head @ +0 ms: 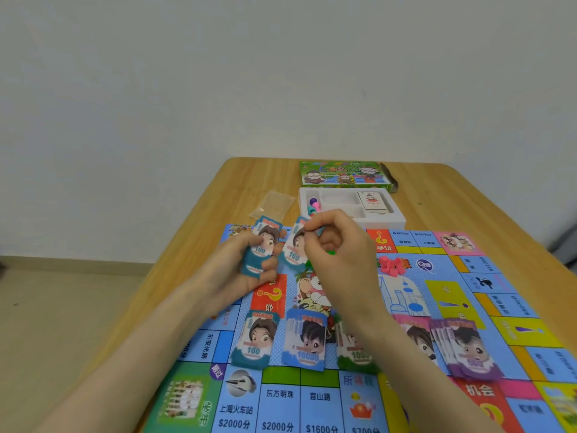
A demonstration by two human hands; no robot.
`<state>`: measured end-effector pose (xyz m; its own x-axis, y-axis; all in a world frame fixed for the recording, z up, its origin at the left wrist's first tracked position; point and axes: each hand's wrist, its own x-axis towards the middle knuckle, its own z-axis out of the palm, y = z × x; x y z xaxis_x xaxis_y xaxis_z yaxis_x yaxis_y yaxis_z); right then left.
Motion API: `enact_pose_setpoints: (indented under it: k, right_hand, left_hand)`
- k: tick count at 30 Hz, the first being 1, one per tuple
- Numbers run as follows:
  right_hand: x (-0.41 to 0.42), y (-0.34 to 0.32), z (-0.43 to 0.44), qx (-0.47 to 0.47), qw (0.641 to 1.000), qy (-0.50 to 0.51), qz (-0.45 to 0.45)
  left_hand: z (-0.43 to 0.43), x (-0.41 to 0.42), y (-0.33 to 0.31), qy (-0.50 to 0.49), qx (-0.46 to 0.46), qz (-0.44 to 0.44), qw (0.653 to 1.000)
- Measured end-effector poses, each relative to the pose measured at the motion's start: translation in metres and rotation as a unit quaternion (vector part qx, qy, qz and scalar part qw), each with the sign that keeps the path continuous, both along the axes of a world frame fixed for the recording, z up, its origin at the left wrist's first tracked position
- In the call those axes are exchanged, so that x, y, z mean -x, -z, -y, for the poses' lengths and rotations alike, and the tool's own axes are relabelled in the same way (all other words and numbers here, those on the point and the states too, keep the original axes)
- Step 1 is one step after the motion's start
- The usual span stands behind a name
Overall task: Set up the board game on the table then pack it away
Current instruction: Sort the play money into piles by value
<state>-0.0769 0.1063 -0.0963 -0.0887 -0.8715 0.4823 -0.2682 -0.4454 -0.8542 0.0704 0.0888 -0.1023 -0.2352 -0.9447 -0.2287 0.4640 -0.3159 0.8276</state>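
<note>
Banknotes occupy both hands at the centre of the frame. The left hand (249,270) curls its fingers round a small stack of teal paper 100 notes (260,250), held upright over the upper left part of the colourful paper game board (281,401). Just beside it, the right hand (340,257) pinches a single teal 100 note (293,251) between thumb and fingertips, with the other fingers curled in; whether this note touches the held stack cannot be told.

Five piles of notes lie in a row across the lower centre of the board: a teal 100 pile (254,342), a blue 10000 pile (306,342), a green 1000 pile (357,356) partly hidden by the right forearm, a pink pile (418,335) and a fanned purple 500 pile (468,351).

A heap of small pink plastic pieces (392,265) sits on the board to the right of the right hand. Past the board's upper edge a white plastic tray (398,215) holds a deck of cards (373,201) and coloured pawns (313,206). A green cardboard box (343,175) lies behind the tray, and a clear plastic bag (271,204) lies to its left on the light wooden counter (187,229).
</note>
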Motion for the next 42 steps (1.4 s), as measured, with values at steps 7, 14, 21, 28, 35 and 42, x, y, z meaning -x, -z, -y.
enact_pose_setpoints:
  k: [7, 14, 21, 28, 35, 42]
  right_hand:
    - [-0.003, -0.006, -0.004, -0.189, 0.969, -0.162, -0.005]
    - [-0.008, -0.004, -0.012, -0.204, 0.916, -0.251, -0.236]
    - [-0.014, 0.011, -0.015, -0.09, 0.896, -0.211, -0.379]
    - [-0.014, 0.011, -0.018, 0.019, 0.868, -0.168, -0.466]
    - [-0.014, 0.012, -0.026, 0.013, 0.837, -0.228, -0.498]
    - [-0.013, 0.014, -0.026, 0.025, 0.83, -0.24, -0.503]
  left_hand:
    - [0.004, -0.002, 0.001, -0.032, 0.076, 0.029, 0.996]
    - [0.005, -0.003, 0.002, -0.055, 0.062, -0.008, 0.997]
    - [0.003, -0.001, 0.0, -0.044, 0.061, -0.002, 0.997]
    - [0.001, -0.001, -0.001, -0.029, 0.064, 0.005, 0.998]
    - [0.0, 0.0, -0.001, -0.039, 0.076, 0.02, 0.996]
    - [0.0, 0.0, 0.0, -0.047, 0.075, 0.05, 0.995]
